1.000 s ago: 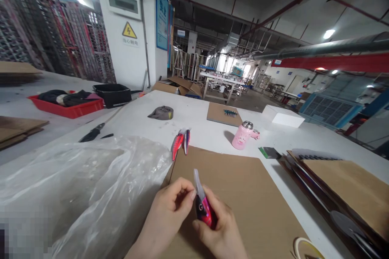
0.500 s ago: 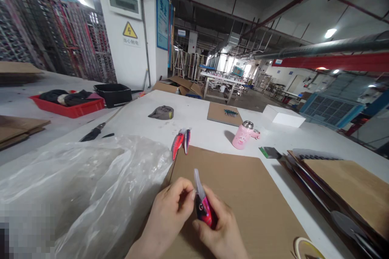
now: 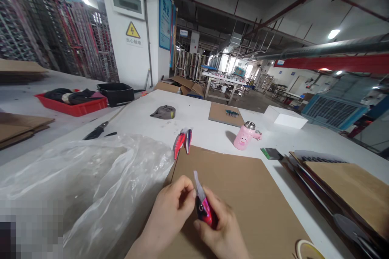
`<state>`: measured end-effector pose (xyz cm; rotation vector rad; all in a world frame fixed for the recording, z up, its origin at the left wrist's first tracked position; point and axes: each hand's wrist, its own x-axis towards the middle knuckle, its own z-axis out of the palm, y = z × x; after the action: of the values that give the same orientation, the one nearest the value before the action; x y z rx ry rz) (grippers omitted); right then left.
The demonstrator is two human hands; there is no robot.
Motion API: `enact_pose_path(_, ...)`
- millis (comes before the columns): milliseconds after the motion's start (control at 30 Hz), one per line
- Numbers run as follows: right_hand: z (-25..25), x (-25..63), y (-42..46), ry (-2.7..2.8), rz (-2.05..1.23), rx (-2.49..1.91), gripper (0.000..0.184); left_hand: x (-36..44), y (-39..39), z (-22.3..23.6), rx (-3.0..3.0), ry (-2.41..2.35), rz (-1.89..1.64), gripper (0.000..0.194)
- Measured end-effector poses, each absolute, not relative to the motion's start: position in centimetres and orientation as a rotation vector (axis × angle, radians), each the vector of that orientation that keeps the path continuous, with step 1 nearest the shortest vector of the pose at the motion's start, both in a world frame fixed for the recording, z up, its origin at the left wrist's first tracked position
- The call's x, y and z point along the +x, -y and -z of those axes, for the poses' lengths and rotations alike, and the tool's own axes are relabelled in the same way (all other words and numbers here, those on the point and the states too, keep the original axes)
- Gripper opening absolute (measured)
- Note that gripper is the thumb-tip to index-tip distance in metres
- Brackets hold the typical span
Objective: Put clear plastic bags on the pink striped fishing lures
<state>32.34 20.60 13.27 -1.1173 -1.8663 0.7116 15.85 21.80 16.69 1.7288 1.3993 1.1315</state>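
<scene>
A fishing lure [image 3: 205, 213], pink and black with an eye and a clear lip pointing up, is gripped between the thumb and fingers of my right hand [image 3: 223, 226]. My left hand [image 3: 174, 206] is closed in a pinch at the lure's left side, near the base of the lip; whatever its fingertips hold is too small to make out. Both hands are above a brown cardboard sheet [image 3: 243, 178]. Just past the sheet's far left corner lie a red lure [image 3: 179, 145] and a purple-and-white lure [image 3: 189, 141], side by side.
Crumpled clear plastic [image 3: 121, 170] covers the left side. A pink bottle [image 3: 244, 135] stands beyond the sheet, with a green-and-grey block [image 3: 272, 153] nearby. Stacked cardboard [image 3: 349, 178] is at right, a tape roll [image 3: 306, 249] at the near edge, and a red tray [image 3: 73, 107] far left.
The view has shifted slightly, moving the surroundings a little to the right. Both hands stay almost still around the lure.
</scene>
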Motion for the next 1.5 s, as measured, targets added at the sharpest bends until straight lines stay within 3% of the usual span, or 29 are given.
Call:
enact_pose_path(300,-13.5,32.4,-20.5,1.816,-0.792,-1.077,0.072,15.5,-22.2,-16.1,1.551,-1.173,-1.147,0.011)
enact_pose_path(533,-11.4,32.4,-20.7,1.740,-0.708,-1.065,0.073,15.8,-22.4,-15.3,1.343,-1.166,-1.207,0.018)
enact_pose_path(833,-13.4,32.4,-20.5,1.817,-0.740,-1.095,0.065,16.0,-22.6,-15.0,1.249,-1.123,-1.269,0.021)
enact_pose_path(1100,-11.5,31.9,-20.5,1.638,-0.850,-1.102,0.078,16.7,-22.2,-15.2,1.202,-1.120,-1.344,0.012)
enact_pose_path(1500,-12.9,32.2,-20.3,1.536,-0.960,-1.023,0.069,16.5,-22.0,-15.2,1.248,-1.097,-1.256,0.021)
